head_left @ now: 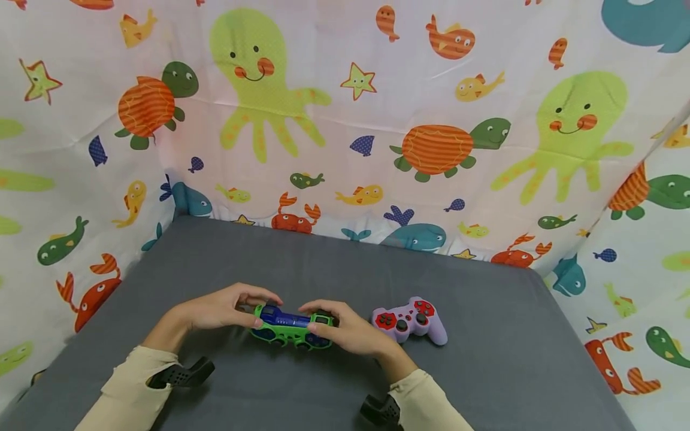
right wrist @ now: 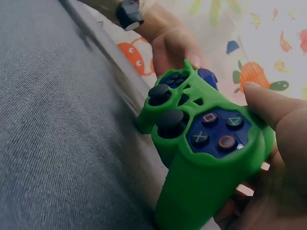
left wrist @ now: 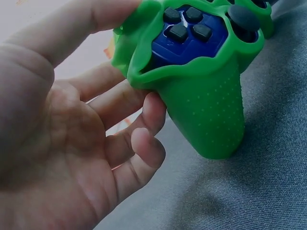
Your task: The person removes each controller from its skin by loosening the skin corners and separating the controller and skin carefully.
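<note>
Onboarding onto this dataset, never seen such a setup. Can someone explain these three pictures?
No machine here: a person works with a bare left hand and right hand. The wide picture is from a head-worn camera looking forward and down. The two close-ups come from a black left-wrist camera and a black right-wrist camera.

Both hands hold a blue game controller in a bright green, rubbery-looking cover. On the dark grey fabric-like surface lies a pale purple game controller with red button areas. Behind hangs a white sheet printed with sea animals.
</note>
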`<state>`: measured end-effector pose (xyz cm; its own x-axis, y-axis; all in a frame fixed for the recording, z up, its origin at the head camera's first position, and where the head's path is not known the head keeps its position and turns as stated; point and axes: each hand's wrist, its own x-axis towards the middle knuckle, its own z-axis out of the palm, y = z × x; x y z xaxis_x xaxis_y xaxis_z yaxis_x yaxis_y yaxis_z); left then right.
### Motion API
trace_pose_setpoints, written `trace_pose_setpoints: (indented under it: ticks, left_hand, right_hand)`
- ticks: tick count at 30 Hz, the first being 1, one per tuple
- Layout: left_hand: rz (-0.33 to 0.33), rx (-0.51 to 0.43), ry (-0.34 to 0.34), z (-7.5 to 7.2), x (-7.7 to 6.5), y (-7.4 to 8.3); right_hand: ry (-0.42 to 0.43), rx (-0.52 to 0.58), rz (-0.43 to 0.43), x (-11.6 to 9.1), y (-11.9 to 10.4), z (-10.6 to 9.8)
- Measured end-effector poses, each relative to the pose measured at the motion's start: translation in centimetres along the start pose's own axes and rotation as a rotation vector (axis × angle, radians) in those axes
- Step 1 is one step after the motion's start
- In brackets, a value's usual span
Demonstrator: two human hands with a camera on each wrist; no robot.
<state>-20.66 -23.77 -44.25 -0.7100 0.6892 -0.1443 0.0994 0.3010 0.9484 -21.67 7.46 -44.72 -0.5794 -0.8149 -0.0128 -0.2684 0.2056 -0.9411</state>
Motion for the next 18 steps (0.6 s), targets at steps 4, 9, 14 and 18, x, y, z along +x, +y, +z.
trace_pose_setpoints:
  ticks: [4,9,14,18]
  left_hand:
    - [-0.005,-0.006,-0.007,0.08,0.0,0.19]
    - [0.023,-0.021,-0.013,0.28,0.17,0.02]
    - [0.033,-0.035,-0.02,0.24,0.02,-0.04]
    - [0.031,-0.025,-0.024,0.05,-0.11,0.18]
  right_hand:
    - [-0.001,-0.021,0.0,0.29,-0.09,-0.02]
    - [0.08,-0.094,0.024,0.05,-0.14,0.11]
    - [0.106,-0.144,0.035,0.0,-0.33,0.44]
    - [0.058,-0.117,0.019,0.1,-0.43,0.27]
